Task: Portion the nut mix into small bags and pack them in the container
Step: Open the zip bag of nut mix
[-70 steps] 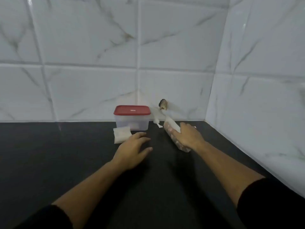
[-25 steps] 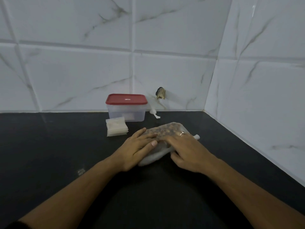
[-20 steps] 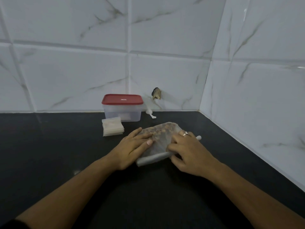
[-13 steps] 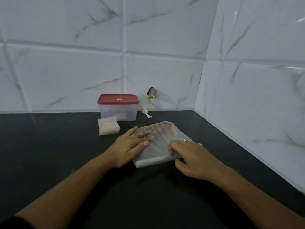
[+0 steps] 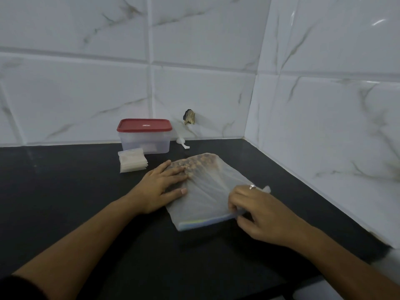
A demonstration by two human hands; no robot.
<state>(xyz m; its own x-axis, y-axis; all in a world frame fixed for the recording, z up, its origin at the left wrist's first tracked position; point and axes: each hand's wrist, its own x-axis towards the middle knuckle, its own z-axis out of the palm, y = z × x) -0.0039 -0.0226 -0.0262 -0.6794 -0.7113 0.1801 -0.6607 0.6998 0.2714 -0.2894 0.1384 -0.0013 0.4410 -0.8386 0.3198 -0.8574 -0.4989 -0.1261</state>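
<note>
At frame centre my left hand presses flat, fingers straight, on the nut bag while my right hand pinches its near edge; container and small bags sit upper left of it.

A domestic kitchen corner is indicated. A dark, matte countertop is found beneath the fingers of the left hand. It is met by walls clad in large glossy white tiles with grey marble veining, beyond the fingers and off to their right. A clear food container with a red lid is stood against the back wall, beyond the fingers. A stack of small bags is noted just left of the fingers, and a small white scoop beyond them. A bag of nut mix is pressed under the fingers.
</note>
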